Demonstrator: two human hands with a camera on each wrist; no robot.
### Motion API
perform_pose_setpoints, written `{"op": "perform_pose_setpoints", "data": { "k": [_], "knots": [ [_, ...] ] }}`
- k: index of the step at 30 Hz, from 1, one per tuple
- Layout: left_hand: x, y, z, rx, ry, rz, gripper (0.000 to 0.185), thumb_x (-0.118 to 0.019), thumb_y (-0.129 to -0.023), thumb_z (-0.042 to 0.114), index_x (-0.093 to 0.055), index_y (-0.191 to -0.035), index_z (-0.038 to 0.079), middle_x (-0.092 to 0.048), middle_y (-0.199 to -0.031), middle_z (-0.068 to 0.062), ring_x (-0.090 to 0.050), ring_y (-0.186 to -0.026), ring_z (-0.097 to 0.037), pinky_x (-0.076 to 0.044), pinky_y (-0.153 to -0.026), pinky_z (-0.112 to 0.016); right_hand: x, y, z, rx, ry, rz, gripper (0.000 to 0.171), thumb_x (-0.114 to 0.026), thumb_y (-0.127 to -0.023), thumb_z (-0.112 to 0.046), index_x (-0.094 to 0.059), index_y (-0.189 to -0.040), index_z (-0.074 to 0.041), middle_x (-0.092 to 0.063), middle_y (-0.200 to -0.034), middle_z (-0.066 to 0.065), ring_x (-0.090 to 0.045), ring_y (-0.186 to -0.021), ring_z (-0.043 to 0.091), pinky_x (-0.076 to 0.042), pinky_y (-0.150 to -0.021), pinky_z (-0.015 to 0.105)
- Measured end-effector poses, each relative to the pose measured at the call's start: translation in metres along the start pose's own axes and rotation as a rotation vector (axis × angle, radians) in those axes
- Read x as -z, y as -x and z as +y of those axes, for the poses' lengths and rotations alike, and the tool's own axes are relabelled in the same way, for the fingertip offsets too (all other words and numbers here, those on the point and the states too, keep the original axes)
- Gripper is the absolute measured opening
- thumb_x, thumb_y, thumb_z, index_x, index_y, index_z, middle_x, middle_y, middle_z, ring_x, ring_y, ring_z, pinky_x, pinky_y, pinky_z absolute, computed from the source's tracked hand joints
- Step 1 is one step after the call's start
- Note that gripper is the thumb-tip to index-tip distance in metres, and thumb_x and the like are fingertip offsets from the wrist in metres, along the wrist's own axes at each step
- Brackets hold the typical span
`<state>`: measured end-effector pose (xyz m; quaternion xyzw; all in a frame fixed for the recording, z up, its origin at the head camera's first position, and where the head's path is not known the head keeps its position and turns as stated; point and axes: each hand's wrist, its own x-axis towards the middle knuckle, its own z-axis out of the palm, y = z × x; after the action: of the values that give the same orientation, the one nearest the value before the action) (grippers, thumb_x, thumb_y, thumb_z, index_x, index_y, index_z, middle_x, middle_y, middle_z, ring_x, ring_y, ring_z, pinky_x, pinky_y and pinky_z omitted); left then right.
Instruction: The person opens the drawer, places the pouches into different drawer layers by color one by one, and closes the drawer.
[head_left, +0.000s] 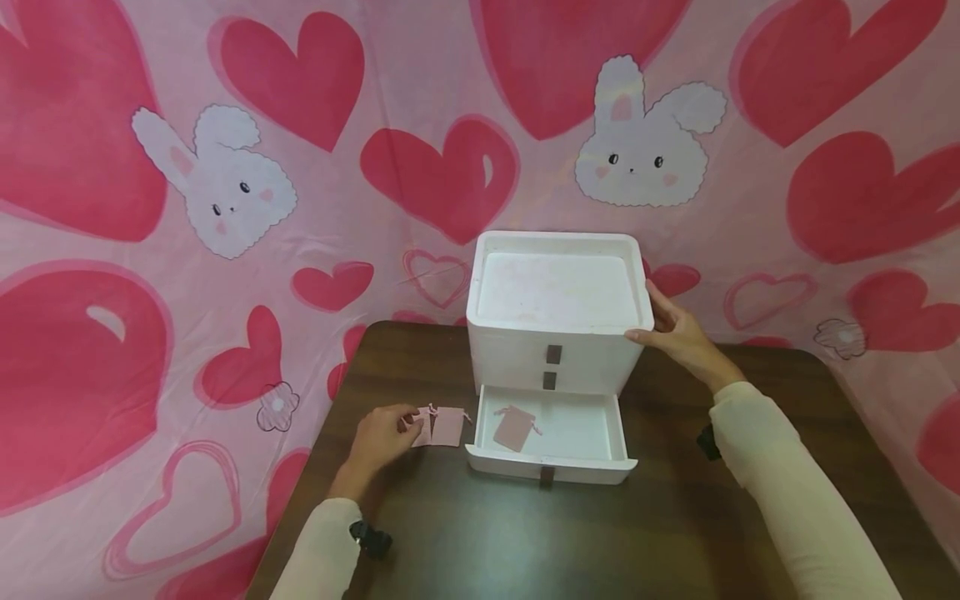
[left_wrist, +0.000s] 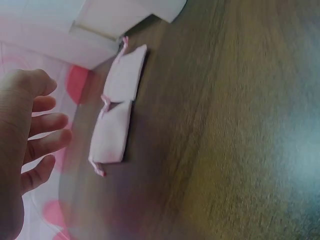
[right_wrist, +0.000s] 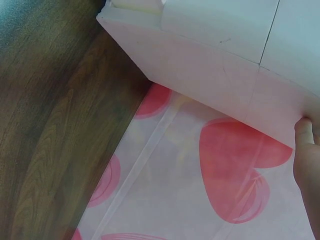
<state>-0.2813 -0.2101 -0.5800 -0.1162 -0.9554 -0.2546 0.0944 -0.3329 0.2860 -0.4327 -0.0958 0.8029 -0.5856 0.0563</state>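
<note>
So there's a white drawer box [head_left: 555, 312] sitting toward the back of a dark wood table [head_left: 525, 542], and its bottom drawer [head_left: 551, 437] is pulled out. One pink pouch [head_left: 514, 428] lies inside it, flat and at a slant, on the left half of the drawer floor.

Two more pouches [head_left: 441, 426] lie side by side on the table, just left of the drawer. From the left wrist view they sit end to end, edges touching, with little drawstring bits sticking out.

Left hand [head_left: 381, 439] is down on the table right at those two pouches. The head view has the fingertips at the edge of the nearer one, but the wrist view shows the fingers [left_wrist: 47, 132] loosely spread and relaxed, not closed on anything, a small gap to the pouch.

Right hand [head_left: 678, 332] is on the box's upper right corner, fingers fairly straight along the side and thumb at the front edge, steadying it rather than wrapping it. The right wrist view only catches a fingertip against the box wall.

Behind everything hangs a pink cloth [head_left: 225, 250] with hearts and bunnies.
</note>
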Motion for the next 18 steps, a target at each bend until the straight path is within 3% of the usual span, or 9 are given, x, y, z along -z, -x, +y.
{"op": "perform_pose_setpoints", "data": {
  "k": [4, 8, 13, 18],
  "knots": [
    [-0.002, 0.001, -0.007, 0.041, 0.003, -0.028, 0.021, -0.076, -0.088, 0.028, -0.078, -0.103, 0.013, -0.076, -0.087, -0.003, -0.066, -0.074, -0.017, -0.056, -0.067, -0.037, 0.0, 0.0, 0.0, -0.002, -0.013, 0.0, 0.098, -0.07, -0.095, -0.01, -0.001, -0.164, -0.026, -0.005, -0.173, 0.011, -0.017, -0.157, 0.044, -0.041, -0.105, 0.024],
    [-0.005, 0.002, -0.013, 0.044, 0.001, -0.056, 0.027, -0.077, -0.087, 0.028, -0.077, -0.109, 0.012, -0.074, -0.097, -0.003, -0.066, -0.082, -0.019, -0.059, -0.074, -0.042, 0.0, 0.0, -0.001, -0.012, 0.001, 0.0, 0.099, -0.07, -0.095, -0.012, -0.001, -0.164, -0.027, -0.004, -0.173, 0.01, -0.016, -0.157, 0.043, -0.04, -0.107, 0.028],
    [-0.009, 0.002, -0.019, 0.024, -0.015, -0.096, 0.042, -0.078, -0.084, 0.031, -0.073, -0.121, 0.012, -0.071, -0.12, -0.007, -0.069, -0.105, -0.027, -0.059, -0.09, -0.052, 0.0, 0.0, -0.002, -0.023, 0.024, 0.002, 0.099, -0.07, -0.096, -0.014, 0.0, -0.163, -0.029, -0.004, -0.174, 0.009, -0.017, -0.157, 0.044, -0.036, -0.111, 0.04],
    [-0.012, 0.0, -0.022, 0.054, -0.048, -0.156, 0.055, -0.08, -0.081, 0.037, -0.069, -0.129, 0.014, -0.065, -0.132, -0.009, -0.064, -0.12, -0.032, -0.055, -0.1, -0.059, -0.001, 0.0, -0.002, -0.021, 0.033, 0.006, 0.099, -0.071, -0.095, -0.015, -0.001, -0.164, -0.028, -0.004, -0.174, 0.009, -0.015, -0.157, 0.043, -0.033, -0.113, 0.045]
  ]
}}
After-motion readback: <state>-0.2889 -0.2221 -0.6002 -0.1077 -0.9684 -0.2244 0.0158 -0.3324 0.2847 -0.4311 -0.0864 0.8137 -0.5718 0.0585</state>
